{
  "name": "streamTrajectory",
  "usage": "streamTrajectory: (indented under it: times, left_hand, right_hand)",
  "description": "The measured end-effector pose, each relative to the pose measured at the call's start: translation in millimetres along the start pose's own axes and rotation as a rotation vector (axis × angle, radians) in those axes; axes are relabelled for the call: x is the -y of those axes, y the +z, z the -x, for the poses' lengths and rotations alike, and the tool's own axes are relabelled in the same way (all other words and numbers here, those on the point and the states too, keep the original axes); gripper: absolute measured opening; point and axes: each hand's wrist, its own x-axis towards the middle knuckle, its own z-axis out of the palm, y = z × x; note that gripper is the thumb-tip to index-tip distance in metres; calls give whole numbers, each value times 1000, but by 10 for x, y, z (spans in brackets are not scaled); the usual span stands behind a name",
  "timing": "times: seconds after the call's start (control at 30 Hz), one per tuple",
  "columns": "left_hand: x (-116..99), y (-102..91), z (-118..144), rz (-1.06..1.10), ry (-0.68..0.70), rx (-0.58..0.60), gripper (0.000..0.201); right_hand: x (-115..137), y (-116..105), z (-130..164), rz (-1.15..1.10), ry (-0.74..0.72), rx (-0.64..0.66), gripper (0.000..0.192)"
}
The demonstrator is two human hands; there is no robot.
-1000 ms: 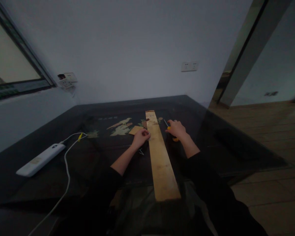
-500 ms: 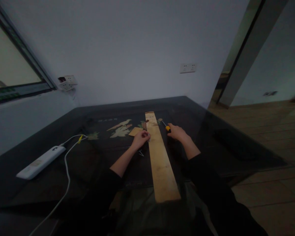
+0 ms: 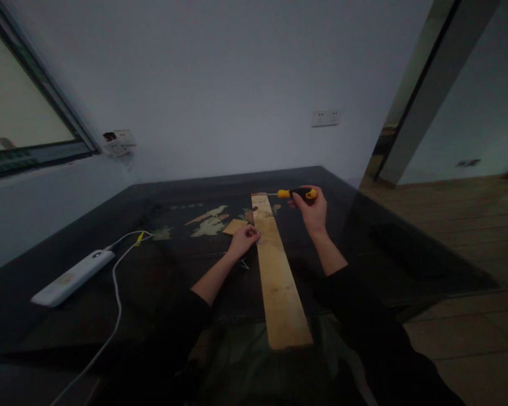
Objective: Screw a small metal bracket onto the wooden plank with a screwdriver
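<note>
Right hand (image 3: 312, 211) is up off the table (image 3: 389, 248) now, just right of frame centre, fingers closed around the screwdriver (image 3: 297, 194). Half a second ago that hand sat low beside the plank with the tool angled down on the table; now I see the yellow-and-black handle held level, thin shaft pointing left toward the far end of the wooden plank (image 3: 277, 270). Tip looks close to the plank's far end, can't tell if it touches.

Left hand (image 3: 244, 239) has not moved from before: same spot at the left edge of the plank, mid frame, fingers curled and pinched together on something small and pale. Too small and dim for me to name it. A small metal bit lies on the table just below that wrist, unclear what.

Plank stays put, running from lower centre of the frame up to centre, near end overhanging the table edge toward my lap. A small tan wood piece (image 3: 234, 226) lies left of it, near the table's pale leaf-like inlay.

White power strip (image 3: 71, 277) with its cable at lower left, unchanged. Wall socket (image 3: 325, 117) upper right of centre.

No readable writing or brand anywhere; markings on the table near the inlay are too blurred.
</note>
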Motion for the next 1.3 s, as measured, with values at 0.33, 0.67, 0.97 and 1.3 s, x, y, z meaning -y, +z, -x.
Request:
streamTrajectory:
  times: [0.33, 0.67, 0.97, 1.3]
  left_hand:
    - [-18, -20, 18, -15, -4, 12, 7]
    - [-30, -10, 14, -6, -5, -2, 7]
    - [-8, 3, 8, 9, 5, 6, 7]
    - [-48, -10, 23, -40, -9, -14, 9]
  right_hand:
    - [-11, 91, 70, -88, 84, 79, 45]
    - [20, 71, 66, -69, 53, 73, 43]
    - [80, 69, 78, -31, 31, 130, 47]
    - [281, 121, 125, -19, -91, 231, 34]
